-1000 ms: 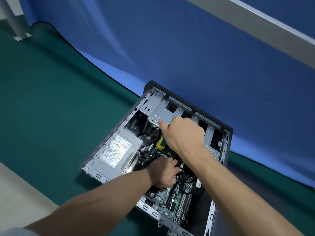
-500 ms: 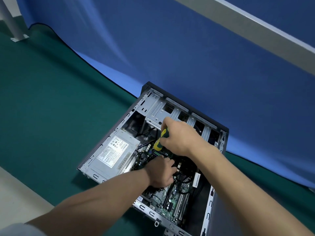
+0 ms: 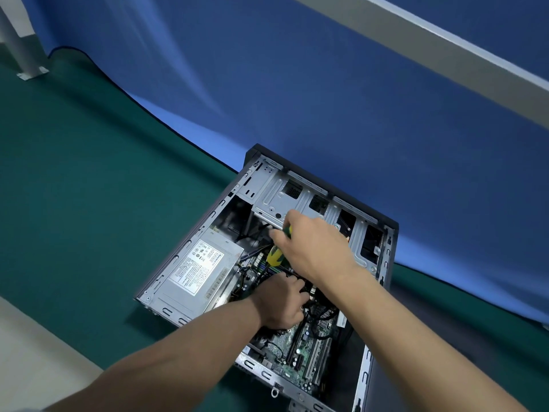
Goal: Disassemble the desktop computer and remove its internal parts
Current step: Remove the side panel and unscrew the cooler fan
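We see one open computer case [image 3: 383, 233] on the green mat [image 3: 74, 188], one power supply [image 3: 199, 272] left. Right hand [image 3: 312, 248] grips one screwdriver [image 3: 276, 252]; left hand [image 3: 282, 301] curled among cables, hold unclear.

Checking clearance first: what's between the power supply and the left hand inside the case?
In the head view, black cables over motherboard fill the gap between the power supply and left hand.
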### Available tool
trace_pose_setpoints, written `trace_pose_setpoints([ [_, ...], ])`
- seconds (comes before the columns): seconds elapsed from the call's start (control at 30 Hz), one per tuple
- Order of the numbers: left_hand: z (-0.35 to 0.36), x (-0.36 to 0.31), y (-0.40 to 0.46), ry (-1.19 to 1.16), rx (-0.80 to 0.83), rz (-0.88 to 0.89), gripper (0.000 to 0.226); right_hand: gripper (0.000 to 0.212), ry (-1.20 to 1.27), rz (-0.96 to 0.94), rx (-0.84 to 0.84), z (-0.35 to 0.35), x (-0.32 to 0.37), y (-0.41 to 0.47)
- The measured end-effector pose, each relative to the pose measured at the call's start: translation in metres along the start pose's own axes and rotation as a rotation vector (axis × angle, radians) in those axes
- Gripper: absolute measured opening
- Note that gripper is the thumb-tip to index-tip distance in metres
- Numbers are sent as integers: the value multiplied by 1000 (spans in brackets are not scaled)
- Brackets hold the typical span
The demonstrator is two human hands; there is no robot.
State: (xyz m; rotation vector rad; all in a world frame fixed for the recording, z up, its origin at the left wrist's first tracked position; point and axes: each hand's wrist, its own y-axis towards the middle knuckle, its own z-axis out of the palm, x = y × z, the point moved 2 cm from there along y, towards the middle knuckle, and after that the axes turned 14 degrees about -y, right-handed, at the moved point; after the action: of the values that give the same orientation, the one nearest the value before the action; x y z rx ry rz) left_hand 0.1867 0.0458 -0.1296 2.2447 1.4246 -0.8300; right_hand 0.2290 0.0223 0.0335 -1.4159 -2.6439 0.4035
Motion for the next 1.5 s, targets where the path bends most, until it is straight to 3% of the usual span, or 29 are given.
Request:
trace_pose_setpoints([
  [0.07,-2,-2,-1,-6,0,6,25,18,92,-58,88,-3,1,3],
  [0.2,-4,-4,0,-33,-2,-2,23,40,-137,0,72,-7,-1,2],
  [0.33,-3,-3,-2,10,4,-9,29,27,-34,-80,156,-8,4,1],
  [0.5,0,-2,-2,42,-46,38,20,55,-184,150,123,-7,4,-3],
  [0.67,-2,-3,-1,31,-48,11,15,22,28,78,164,-6,5,-2],
  [0.83,-1,2,-2,6,-48,-13,18,31,-69,123,40,-5,5,-2],
  [0.93,-14,-8,-5,59,-97,86,17,14,58,-28,97,-6,9,-2],
  [1.03,-12,-8,-7,48,-147,132,19,20,22,-11,116,-7,6,-1],
  [1.13,-8,-3,-5,-10,-121,95,17,31,-64,11,81,-8,7,-1],
  [1.23,-1,2,-4,-13,-104,28,19,21,19,-95,131,-7,16,0],
  [1.4,3,6,0,33,1,10,27,35,-211,50,90,-7,16,4],
  [1.5,-2,3,-2,110,-1,27,21,18,31,-80,191,-9,15,6],
])
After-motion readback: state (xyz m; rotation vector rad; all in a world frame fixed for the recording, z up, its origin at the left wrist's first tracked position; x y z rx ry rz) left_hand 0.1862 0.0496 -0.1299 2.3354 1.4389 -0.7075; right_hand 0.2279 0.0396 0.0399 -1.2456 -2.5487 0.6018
